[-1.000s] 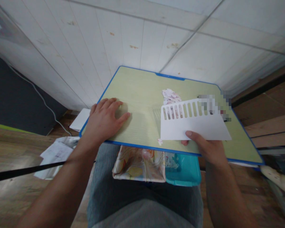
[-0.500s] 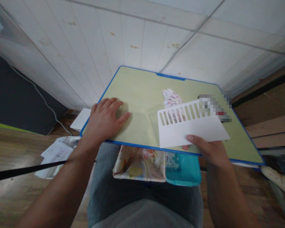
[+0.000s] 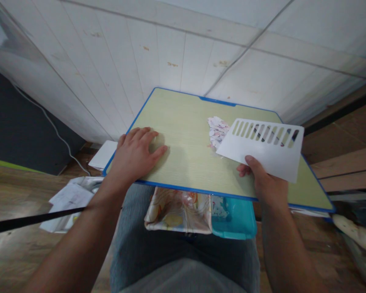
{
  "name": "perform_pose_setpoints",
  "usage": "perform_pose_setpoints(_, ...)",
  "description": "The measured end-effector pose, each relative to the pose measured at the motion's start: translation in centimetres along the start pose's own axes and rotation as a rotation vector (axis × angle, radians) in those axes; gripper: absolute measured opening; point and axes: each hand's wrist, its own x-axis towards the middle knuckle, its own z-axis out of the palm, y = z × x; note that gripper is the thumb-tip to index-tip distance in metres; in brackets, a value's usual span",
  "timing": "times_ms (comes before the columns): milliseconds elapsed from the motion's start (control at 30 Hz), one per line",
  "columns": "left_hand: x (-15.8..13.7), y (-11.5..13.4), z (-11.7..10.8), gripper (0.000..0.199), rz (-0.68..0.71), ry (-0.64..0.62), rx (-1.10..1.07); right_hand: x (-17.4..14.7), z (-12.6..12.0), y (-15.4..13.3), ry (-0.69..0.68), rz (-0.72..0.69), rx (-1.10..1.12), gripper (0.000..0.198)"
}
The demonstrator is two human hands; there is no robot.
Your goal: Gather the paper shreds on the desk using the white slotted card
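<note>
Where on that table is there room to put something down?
The widest bare patch of the table lies between the left grip and the paper scraps, reaching the far edge; a smaller one is the near-right corner. Right of the scraps is crowded: the right grip holds a slotted white card, partly hiding what lies behind.
</note>
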Motion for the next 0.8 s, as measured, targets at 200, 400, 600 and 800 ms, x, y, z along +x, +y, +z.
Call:
perform_pose_setpoints(200, -0.06, -0.07, 0.08, 0.054, 0.003, 0.013, -0.012, 0.00, 0.02, -0.21, -0.091, -0.057, -0.050, 0.042)
perform_pose_setpoints(400, -0.06, -0.15, 0.11, 0.051, 0.014, 0.024, -0.028, -0.22, -0.04, -0.87, -0.095, -0.070, 0.071, 0.041)
perform_pose_setpoints(600, -0.05, -0.10, 0.02, 0.053, 0.007, 0.008, -0.017, 0.09, 0.22, -0.38, -0.066, -0.036, 0.011, 0.049)
perform_pose_setpoints(800, -0.07, -0.11, 0.08, 0.054, 0.003, 0.007, -0.005, -0.03, -0.32, -0.03, -0.127, -0.096, 0.007, 0.047)
